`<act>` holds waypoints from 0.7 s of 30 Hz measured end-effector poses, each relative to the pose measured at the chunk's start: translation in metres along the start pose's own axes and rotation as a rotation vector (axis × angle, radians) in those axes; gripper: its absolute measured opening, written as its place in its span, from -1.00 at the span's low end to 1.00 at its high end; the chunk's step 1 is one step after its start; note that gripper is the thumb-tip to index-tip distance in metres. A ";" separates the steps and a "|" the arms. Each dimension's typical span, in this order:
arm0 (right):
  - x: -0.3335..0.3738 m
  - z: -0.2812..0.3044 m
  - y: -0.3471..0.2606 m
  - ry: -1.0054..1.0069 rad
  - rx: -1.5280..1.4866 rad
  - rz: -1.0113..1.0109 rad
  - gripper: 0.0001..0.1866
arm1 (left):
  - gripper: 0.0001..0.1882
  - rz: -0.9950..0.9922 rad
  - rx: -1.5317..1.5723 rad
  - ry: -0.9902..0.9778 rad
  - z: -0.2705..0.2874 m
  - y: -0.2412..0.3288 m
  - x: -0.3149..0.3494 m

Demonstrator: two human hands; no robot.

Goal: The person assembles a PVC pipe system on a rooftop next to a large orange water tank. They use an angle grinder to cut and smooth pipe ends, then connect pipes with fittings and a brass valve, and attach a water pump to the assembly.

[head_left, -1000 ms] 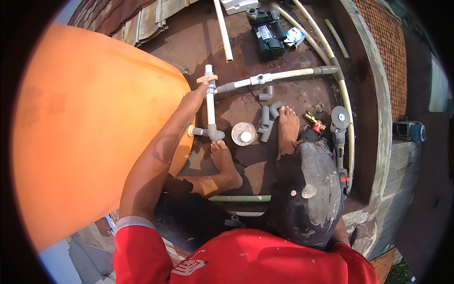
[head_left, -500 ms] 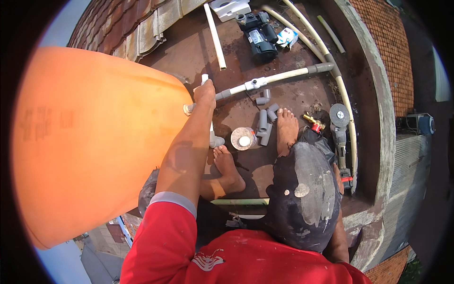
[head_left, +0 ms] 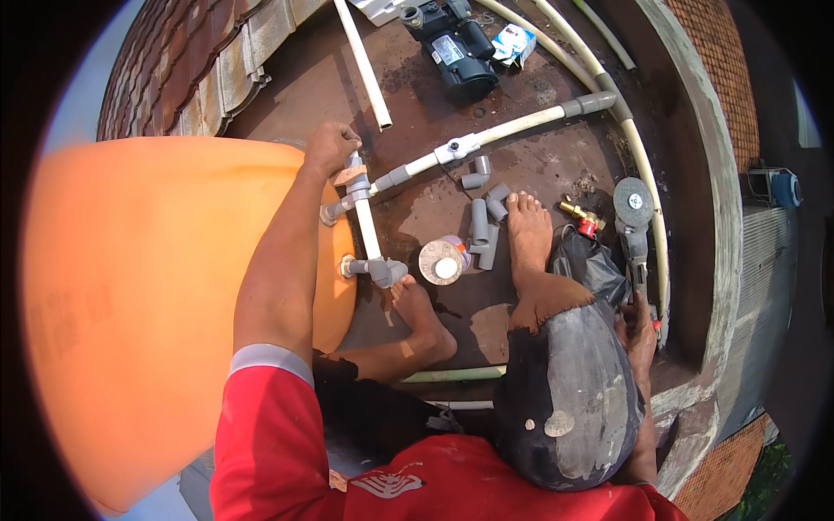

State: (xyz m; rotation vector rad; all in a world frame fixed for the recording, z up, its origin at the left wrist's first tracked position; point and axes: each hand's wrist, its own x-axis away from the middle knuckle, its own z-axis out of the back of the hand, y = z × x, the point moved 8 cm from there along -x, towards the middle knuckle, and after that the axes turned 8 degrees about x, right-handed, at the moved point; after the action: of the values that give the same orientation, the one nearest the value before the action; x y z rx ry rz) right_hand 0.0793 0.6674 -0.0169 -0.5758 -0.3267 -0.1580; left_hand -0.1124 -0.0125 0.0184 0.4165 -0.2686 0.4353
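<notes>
My left hand [head_left: 333,148] is closed at the upper end of a short white pipe [head_left: 368,230], beside the orange tank [head_left: 174,286]. This pipe runs between a grey tee [head_left: 356,184] and a grey elbow [head_left: 387,273] near my left foot. A small tan patch lies across the tee; what it is I cannot make out. Beyond my right knee, my right hand [head_left: 641,334] is wrapped round the body of a cordless angle grinder [head_left: 637,252], its disc [head_left: 634,201] pointing away from me. The knee partly hides that hand.
Loose grey fittings [head_left: 480,221] and a round glue can [head_left: 441,263] lie between my feet. A brass valve [head_left: 584,217] and black bag [head_left: 586,265] sit by the grinder. Farther off are a dark pump [head_left: 452,52] and a loose white pipe [head_left: 365,69]. A concrete parapet [head_left: 725,217] edges the right.
My left hand has shifted left at the upper end of the pipe, uncovering the tee. My right hand has come forward from behind the knee onto the grinder. The view has shifted slightly.
</notes>
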 end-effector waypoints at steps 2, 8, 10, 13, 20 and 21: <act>0.001 -0.001 0.003 0.008 0.014 0.022 -0.27 | -0.77 -0.152 0.023 0.097 0.004 -0.002 0.002; -0.001 0.001 0.003 0.001 0.054 0.025 -0.28 | -0.63 -0.086 -0.127 0.099 0.006 -0.011 -0.021; 0.000 0.007 -0.004 -0.033 0.015 -0.056 -0.29 | -0.63 -0.008 -0.209 0.232 0.020 -0.018 -0.022; 0.001 0.012 -0.002 0.004 0.017 -0.024 -0.31 | -0.62 -0.148 -0.118 0.183 0.016 0.008 -0.018; -0.009 0.007 -0.019 -0.040 0.009 0.010 -0.36 | -0.64 0.002 0.102 0.022 -0.018 0.031 -0.016; -0.010 0.007 -0.020 -0.027 0.001 0.020 -0.36 | -0.65 -0.003 0.092 0.047 -0.018 0.027 -0.016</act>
State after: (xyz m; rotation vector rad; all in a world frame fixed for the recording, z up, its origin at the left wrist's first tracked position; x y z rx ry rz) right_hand 0.0633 0.6554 -0.0048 -0.5802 -0.3471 -0.1310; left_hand -0.1361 0.0119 0.0055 0.4955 -0.2031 0.4554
